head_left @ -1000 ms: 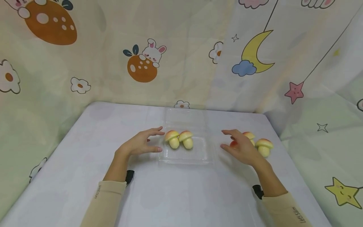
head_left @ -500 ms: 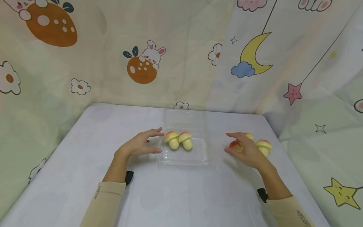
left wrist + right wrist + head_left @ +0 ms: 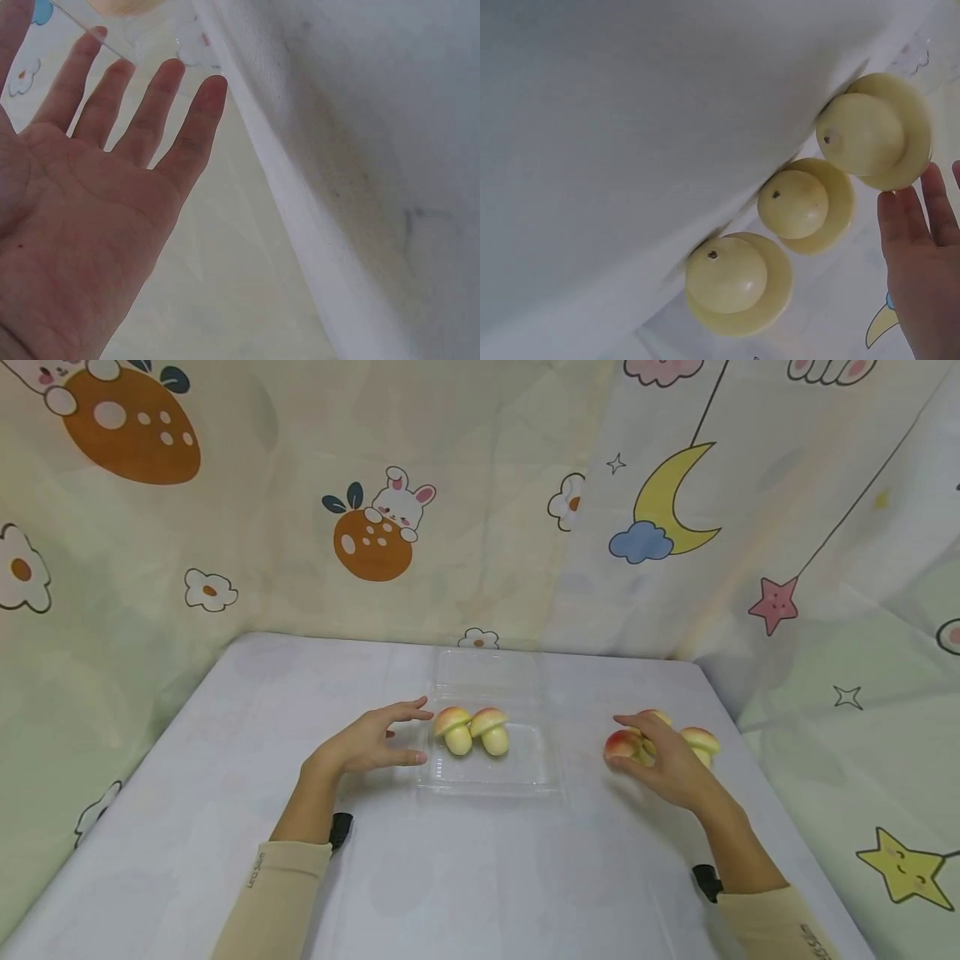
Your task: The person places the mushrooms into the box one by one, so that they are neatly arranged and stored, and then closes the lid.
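Observation:
Two toy mushrooms with yellow-to-red caps, a left one (image 3: 453, 731) and a right one (image 3: 492, 732), lie side by side in a clear plastic box (image 3: 525, 768). At the box's left edge is my left hand (image 3: 367, 739), thumb and fingers spread and holding nothing. Three more mushrooms are on the right of the table. My right hand (image 3: 667, 764) reaches over them, thumb and index finger on either side of the red-capped mushroom (image 3: 621, 745). In the right wrist view its straight fingertips are right at the cap of the nearest mushroom (image 3: 862, 135). My hand partly hides the other two.
The transparent lid (image 3: 487, 670) lies folded back behind the box. A white cloth covers the table (image 3: 450, 877), which meets a cartoon-printed curtain (image 3: 487, 527) at the back. Beside my right hand sits another mushroom (image 3: 702, 742).
My right hand has moved right and slightly down over the mushrooms, bringing its thumb and index finger to the red-capped one. My left hand stays by the box.

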`<act>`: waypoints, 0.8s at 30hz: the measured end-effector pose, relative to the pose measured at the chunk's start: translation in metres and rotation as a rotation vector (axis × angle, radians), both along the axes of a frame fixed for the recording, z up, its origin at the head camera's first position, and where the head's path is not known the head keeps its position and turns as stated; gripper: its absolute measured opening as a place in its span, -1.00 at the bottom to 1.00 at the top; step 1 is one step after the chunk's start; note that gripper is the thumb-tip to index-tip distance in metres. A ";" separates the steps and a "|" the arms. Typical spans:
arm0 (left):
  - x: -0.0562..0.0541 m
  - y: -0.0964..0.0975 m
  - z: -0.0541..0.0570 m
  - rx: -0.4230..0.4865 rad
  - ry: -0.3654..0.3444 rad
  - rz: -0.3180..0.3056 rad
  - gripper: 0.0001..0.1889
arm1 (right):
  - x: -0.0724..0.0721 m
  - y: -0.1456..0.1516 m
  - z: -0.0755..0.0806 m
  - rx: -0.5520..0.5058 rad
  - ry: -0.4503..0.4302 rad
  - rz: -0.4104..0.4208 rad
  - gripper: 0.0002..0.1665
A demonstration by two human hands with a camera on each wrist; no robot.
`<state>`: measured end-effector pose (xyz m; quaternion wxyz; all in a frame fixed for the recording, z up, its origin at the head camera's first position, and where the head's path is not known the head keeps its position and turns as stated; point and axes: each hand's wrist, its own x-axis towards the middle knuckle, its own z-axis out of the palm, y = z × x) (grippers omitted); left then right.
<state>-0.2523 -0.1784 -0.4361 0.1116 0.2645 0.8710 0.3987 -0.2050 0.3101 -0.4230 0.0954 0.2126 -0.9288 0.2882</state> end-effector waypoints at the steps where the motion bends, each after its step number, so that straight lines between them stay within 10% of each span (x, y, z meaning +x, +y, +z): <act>1: 0.000 0.000 0.000 0.001 0.001 0.000 -0.23 | 0.000 0.000 0.000 -0.003 -0.008 0.001 -0.26; 24: 0.000 0.000 0.002 0.001 -0.021 0.011 -0.23 | -0.003 0.012 -0.006 0.026 -0.100 -0.001 -0.24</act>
